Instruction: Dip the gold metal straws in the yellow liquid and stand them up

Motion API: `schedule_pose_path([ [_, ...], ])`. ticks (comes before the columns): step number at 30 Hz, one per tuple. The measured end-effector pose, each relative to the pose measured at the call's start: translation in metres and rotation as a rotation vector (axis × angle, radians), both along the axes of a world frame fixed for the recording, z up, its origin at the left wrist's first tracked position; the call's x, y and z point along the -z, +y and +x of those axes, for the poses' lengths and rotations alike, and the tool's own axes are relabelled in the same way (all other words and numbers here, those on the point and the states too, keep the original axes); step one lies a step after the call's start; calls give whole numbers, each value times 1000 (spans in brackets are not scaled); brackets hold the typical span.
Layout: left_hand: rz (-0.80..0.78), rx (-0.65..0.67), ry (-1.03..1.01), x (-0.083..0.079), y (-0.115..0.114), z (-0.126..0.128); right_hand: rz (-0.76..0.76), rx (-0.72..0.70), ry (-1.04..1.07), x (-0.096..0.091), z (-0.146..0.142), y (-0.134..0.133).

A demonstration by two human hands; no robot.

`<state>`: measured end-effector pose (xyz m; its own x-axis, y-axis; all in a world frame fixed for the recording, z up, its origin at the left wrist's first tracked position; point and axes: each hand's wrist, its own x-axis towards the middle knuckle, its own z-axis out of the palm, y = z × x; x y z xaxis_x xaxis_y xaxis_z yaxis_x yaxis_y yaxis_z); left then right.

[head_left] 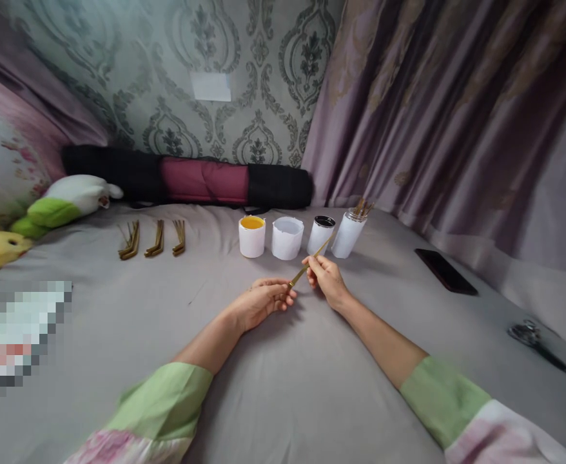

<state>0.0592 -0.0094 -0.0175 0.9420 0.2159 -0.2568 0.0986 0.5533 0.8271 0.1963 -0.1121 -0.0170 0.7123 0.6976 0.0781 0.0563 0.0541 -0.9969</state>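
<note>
My left hand (262,301) and my right hand (325,278) meet over a grey bedsheet (283,386). Both pinch one thin yellow-brown stick (307,265), the left at its lower end, the right near its middle. The stick slants up to the right toward the cups. Behind the hands stand a white cup of yellow paint (252,236), a white cup with pale contents (287,238), a white cup with a dark inside (320,234) and a white cup holding several sticks (350,232).
Three small bundles of yellow-brown sticks (153,240) lie at the back left. A black phone (446,271) and dark scissors (537,343) lie at the right. A black and maroon bolster (189,178), soft toys (65,203) and curtains (457,109) line the edges.
</note>
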Motion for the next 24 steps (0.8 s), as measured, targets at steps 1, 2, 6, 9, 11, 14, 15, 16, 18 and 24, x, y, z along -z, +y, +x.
schedule_pose_path([
  [1,-2,2,-1,1,1,0,-4,-2,-4,0,0,0],
  [2,-5,5,-1,2,1,1,-8,-4,-10,-1,0,0],
  [6,-17,6,2,3,2,2,-31,3,-30,-3,-1,0],
  [9,-19,1,10,2,1,1,-47,1,-31,-5,0,-2],
  [11,-21,-2,12,0,1,1,-51,-4,-25,-6,1,-3],
  [14,-30,6,0,1,2,0,-45,2,-14,-9,3,-3],
  [15,-33,10,-3,1,2,0,-41,4,-10,-10,4,-3],
  [16,-34,13,-3,2,2,0,-35,6,-5,-11,5,-3],
  [18,-36,11,1,3,3,-1,-22,14,5,-15,7,-2],
  [24,-41,10,-15,3,4,-2,19,72,12,-30,15,-3],
])
